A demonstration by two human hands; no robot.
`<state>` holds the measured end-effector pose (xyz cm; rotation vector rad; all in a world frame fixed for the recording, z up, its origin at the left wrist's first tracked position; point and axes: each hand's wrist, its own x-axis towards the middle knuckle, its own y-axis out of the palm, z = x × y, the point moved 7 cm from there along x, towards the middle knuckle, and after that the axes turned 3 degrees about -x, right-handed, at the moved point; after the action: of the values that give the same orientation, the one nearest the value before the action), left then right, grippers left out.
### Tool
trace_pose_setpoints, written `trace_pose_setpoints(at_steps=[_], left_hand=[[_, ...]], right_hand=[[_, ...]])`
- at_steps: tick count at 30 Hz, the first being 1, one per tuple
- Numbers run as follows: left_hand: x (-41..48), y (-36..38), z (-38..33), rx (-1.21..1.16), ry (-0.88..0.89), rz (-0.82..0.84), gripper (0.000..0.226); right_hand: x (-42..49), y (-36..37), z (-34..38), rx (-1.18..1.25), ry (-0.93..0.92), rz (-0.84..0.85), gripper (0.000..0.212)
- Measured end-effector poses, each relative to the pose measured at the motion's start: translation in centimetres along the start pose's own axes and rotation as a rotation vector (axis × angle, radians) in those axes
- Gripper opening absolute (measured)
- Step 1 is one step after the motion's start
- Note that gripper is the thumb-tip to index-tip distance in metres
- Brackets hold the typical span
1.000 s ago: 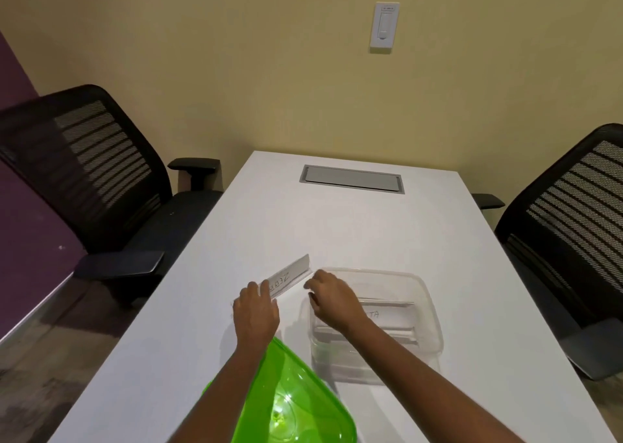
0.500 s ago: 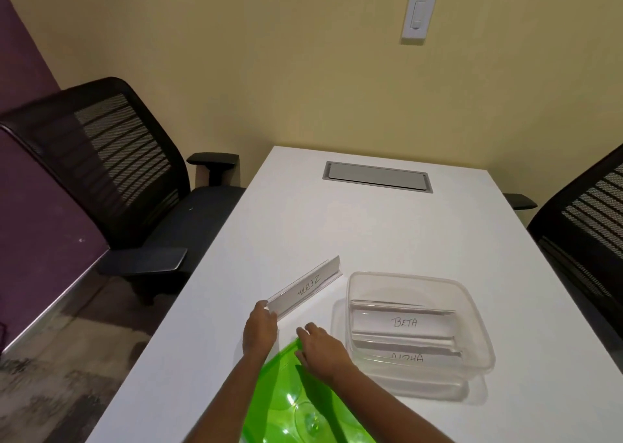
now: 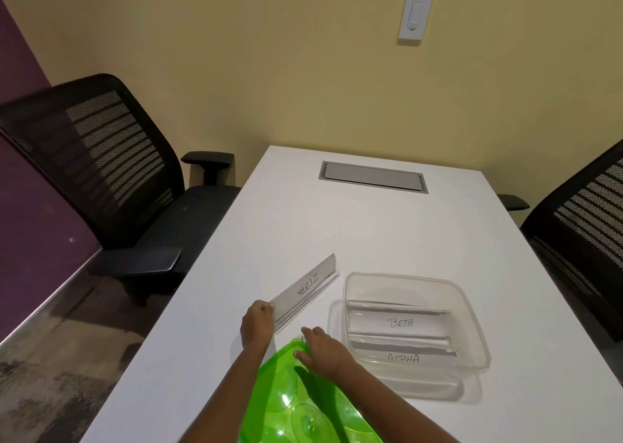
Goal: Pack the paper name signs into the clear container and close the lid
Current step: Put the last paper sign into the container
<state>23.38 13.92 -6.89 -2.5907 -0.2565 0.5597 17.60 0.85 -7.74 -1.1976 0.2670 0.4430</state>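
A: What's nearest the camera?
B: Green lid (image 3: 303,405), see-through, flat on the white table (image 3: 387,237) at the bottom edge. Both forearms come in over it.

A: Right hand?
B: Right hand (image 3: 322,350) sits on the lid's far edge, fingers curled over the rim. Looks like contact, but I can't tell if it's actually clamped on it or just resting.

A: Left?
B: Left hand (image 3: 258,324) is just left of the lid, fingers pinched shut on the near end of a paper sign (image 3: 306,292). Sign reads ZEBRA, upside down from here. It runs diagonally away to the upper right, near end lifted in the hand; whether the far end touches the table I can't tell.

A: Container?
B: Clear container (image 3: 472,311) is on the table right of the hands, lid off. The ZEBRA sign is outside it, its far end near the box's far left corner. Two signs lie inside: BETA sign (image 3: 399,323) toward the far side, ALPHA sign (image 3: 403,356) against the near wall, lettering partly cut off by the rim.

A: Beyond that?
B: Grey hatch (image 3: 372,177) set into the table near its far end. Black mesh chair (image 3: 111,173) on the left, another chair (image 3: 586,226) at the right edge. Yellow wall behind with a white switch (image 3: 415,16).
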Motion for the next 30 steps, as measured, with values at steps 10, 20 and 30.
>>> trace_pose_setpoints(at_steps=[10,20,30], left_hand=[[-2.8,0.5,-1.9,-0.476,-0.193,0.043,0.038],[-8.4,2.7,-6.1,-0.768,-0.171,0.211,0.030],[-14.8,6.4,-8.7,-0.773,-0.113,0.491,0.029]], right_hand=[[-0.8,-2.8,1.6,0.626,0.103,-0.149,0.032],[-2.8,-7.0,0.0,1.128,0.183,-0.319,0.037],[-7.7,-10.9,-4.6,1.224,0.094,-0.385,0.026]])
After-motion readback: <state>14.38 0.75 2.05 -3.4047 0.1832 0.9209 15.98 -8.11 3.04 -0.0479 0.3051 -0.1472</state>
